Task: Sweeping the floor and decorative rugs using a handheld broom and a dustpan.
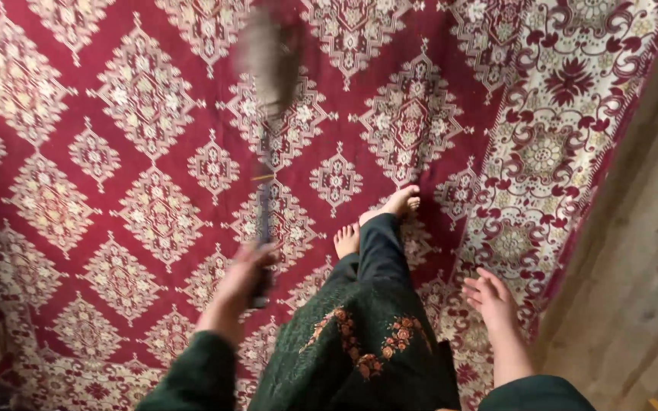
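While left hand (244,275) grips one broom (268,68), right hand (489,298) empty.

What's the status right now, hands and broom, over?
Left hand shut on broom, brush end blurred over red patterned carpet. Right hand open, holding nothing. Bare feet beside the handle.

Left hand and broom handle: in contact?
Touching. The head view shows the left hand closed around the lower end of the broom handle, fingers wrapped over it with no gap. The right hand hangs open, holding nothing.
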